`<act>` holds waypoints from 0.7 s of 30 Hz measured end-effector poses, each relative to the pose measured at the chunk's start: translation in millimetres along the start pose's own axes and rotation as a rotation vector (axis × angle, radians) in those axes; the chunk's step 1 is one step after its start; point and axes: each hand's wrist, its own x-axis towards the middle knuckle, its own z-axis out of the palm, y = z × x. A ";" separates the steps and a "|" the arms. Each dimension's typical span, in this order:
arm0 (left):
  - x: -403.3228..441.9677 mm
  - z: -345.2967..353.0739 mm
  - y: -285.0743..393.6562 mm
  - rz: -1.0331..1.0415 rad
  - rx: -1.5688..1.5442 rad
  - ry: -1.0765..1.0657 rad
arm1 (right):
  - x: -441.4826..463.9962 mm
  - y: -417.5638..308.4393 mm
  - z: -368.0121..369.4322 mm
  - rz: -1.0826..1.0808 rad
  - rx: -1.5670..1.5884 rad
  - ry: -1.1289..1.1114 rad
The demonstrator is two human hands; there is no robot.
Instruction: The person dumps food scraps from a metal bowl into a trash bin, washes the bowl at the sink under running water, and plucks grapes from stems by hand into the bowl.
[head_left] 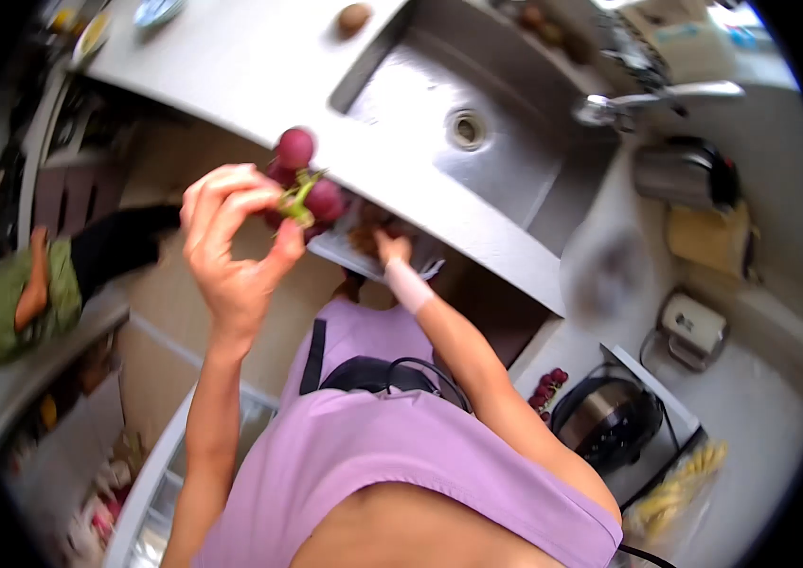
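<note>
My left hand (240, 232) is raised over the floor, left of the counter's edge, with thumb and fingers pinching the green stem of a small bunch of red grapes (326, 201). Lower down, my right hand (392, 248) reaches into a pale tray or drawer (330, 249) just below the counter edge. Its fingers touch brownish items there, too blurred to make out, and whether it grips one is hidden.
A steel sink (420, 95) with a faucet (657, 98) lies beyond the counter edge. More grapes (548, 388) lie beside a black cooker (610, 421). Bananas (681, 492) are at the lower right. An open drawer (160, 478) is at lower left. Another person (51, 284) is at far left.
</note>
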 end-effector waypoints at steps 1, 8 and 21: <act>1.7 3.0 0.4 0.015 -0.002 -0.003 | -12.6 -8.2 -26.2 0.067 0.193 -0.215; 25.2 47.9 34.0 -0.101 -0.218 -0.041 | 21.1 -137.9 -305.7 -0.625 0.300 0.164; 45.9 119.7 129.7 -0.021 -0.128 -0.004 | 189.6 -237.2 -468.7 -1.069 -0.842 0.427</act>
